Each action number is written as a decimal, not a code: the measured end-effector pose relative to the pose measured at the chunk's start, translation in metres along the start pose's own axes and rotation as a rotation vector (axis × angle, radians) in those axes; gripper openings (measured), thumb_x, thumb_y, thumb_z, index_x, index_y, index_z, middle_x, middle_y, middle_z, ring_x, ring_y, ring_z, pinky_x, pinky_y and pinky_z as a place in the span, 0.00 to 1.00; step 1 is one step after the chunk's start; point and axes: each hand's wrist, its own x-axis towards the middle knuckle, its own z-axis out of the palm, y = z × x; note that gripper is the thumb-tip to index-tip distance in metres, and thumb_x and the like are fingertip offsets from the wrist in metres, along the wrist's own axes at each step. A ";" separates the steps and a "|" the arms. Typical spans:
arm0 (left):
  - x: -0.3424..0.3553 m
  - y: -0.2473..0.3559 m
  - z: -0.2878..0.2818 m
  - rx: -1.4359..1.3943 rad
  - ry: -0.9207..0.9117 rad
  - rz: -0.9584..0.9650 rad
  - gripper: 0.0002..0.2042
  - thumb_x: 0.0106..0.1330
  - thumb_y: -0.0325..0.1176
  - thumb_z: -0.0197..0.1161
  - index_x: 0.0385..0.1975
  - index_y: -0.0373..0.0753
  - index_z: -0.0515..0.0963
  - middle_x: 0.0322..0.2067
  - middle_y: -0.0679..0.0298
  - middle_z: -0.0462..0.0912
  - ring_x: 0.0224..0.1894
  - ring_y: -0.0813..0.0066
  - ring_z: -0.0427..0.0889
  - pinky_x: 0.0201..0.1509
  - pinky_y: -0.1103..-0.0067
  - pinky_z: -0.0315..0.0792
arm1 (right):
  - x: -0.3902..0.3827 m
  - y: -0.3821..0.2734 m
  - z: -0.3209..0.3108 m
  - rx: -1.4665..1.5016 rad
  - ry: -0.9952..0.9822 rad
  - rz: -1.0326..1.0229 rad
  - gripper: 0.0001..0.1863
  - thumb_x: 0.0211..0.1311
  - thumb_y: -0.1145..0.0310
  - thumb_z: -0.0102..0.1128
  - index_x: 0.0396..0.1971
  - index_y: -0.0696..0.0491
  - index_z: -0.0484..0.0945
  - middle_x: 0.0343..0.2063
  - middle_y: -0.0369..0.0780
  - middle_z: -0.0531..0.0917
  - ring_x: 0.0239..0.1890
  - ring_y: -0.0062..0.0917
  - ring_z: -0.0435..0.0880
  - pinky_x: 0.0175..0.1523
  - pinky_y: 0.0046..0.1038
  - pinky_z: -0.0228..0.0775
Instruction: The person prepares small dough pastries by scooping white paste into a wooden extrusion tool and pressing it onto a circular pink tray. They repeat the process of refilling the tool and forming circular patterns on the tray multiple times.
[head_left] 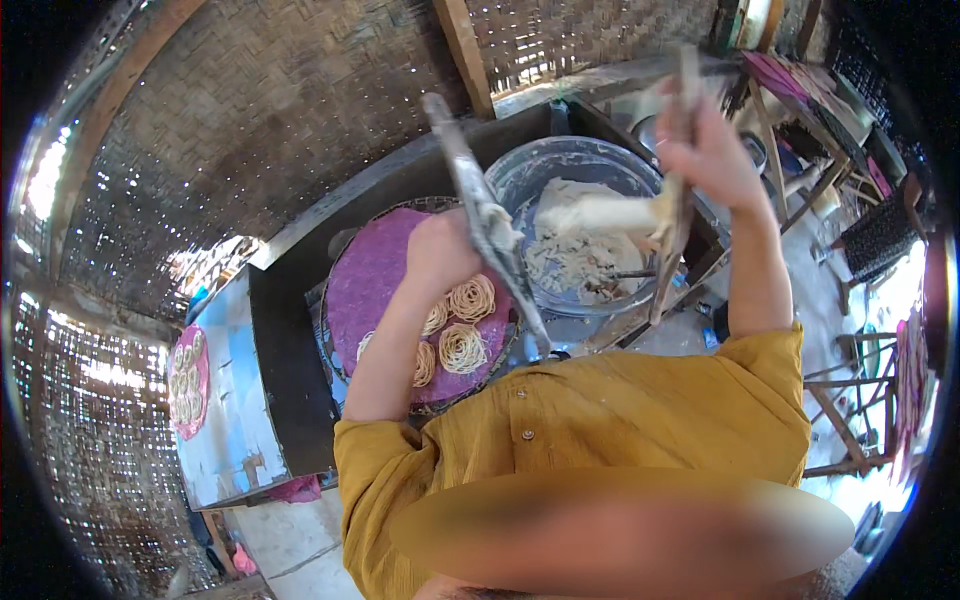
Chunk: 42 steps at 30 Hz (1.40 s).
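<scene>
My left hand (pixel 440 250) is closed round a long narrow board (pixel 462 165), tilted over the round tray, with pale dough stuck to its middle. My right hand (pixel 712 155), smeared by motion, is closed on a second long board (pixel 676 215). From that board a blurred pale cylinder (pixel 610 214) sticks out sideways above the basin. Below it, a large grey basin (pixel 545 152) holds pale crumbly dough (pixel 570 262) and a thin stick-like tool. Several coiled noodle nests (pixel 463 348) lie on the purple sheet (pixel 372 262) of the round tray, under my left forearm.
A metal-topped table (pixel 228 440) at the left carries a pink sheet (pixel 192 385) with more noodle nests. A woven bamboo wall (pixel 300 90) stands behind a dark-sided bench. Wooden racks (pixel 845 430) and a bowl (pixel 648 132) stand at the right.
</scene>
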 end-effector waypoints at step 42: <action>-0.060 -0.053 0.004 -0.913 0.637 0.210 0.20 0.59 0.39 0.55 0.46 0.36 0.62 0.42 0.49 0.72 0.46 0.61 0.73 0.46 0.73 0.69 | -0.031 0.251 0.043 -1.274 -1.213 0.114 0.09 0.32 0.71 0.59 0.21 0.54 0.80 0.24 0.44 0.80 0.30 0.36 0.80 0.34 0.34 0.71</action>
